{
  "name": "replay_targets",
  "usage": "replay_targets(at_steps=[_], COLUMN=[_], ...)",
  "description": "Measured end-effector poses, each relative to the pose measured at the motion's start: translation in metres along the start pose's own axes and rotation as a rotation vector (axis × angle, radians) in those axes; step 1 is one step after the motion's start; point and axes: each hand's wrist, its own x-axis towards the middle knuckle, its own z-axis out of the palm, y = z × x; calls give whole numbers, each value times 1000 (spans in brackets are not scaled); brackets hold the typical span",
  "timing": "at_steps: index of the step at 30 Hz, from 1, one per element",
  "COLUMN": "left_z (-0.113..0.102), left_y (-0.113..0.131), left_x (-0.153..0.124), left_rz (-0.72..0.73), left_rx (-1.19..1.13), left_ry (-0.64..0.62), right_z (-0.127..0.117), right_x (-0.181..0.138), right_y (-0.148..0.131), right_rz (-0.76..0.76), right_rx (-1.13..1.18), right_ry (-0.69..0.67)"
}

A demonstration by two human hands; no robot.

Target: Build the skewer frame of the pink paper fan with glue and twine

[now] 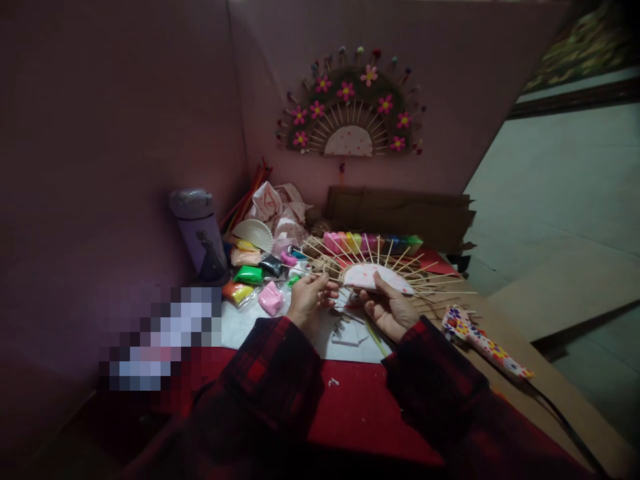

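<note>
My right hand (393,308) grips a half-round craft fan (367,276) by its spotted white centre, thumb on the front face and fingers behind. Thin wooden sticks (379,248) spread outward from the curved edge of that piece. At its left end, my left hand (313,299) is closed with thumb and fingers pinched together near the lowest stick; whether it holds that stick or a strand is too small to tell. Below the hands lies a white sheet (345,343) with small scraps on it.
A finished fan with pink flowers (345,90) hangs on the wall. Colourful clay packets (249,274) and a tumbler (200,233) are at left. Twine balls (327,268) and brown cardboard (395,207) stand behind. A flower-patterned glue gun (487,340) with a cable lies at right.
</note>
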Motion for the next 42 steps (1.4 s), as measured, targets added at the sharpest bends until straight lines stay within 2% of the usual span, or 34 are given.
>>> replay_targets(at_steps=[8,14,32,42], left_z=[2,1,-3,-2], left_y=[1,1,-1,0], left_x=[-2,0,5,2], left_rz=[-30,-39,43,23], left_rx=[3,11,36,36], left_ry=[41,45,40,28], right_z=[-4,-1,-2,-6], right_x=[-1,-4,-3,3], right_y=[0,2,2,3], right_rz=[45,88,103,160], right_rx=[81,93,92,154], right_ry=[-61,-53,-78,-104])
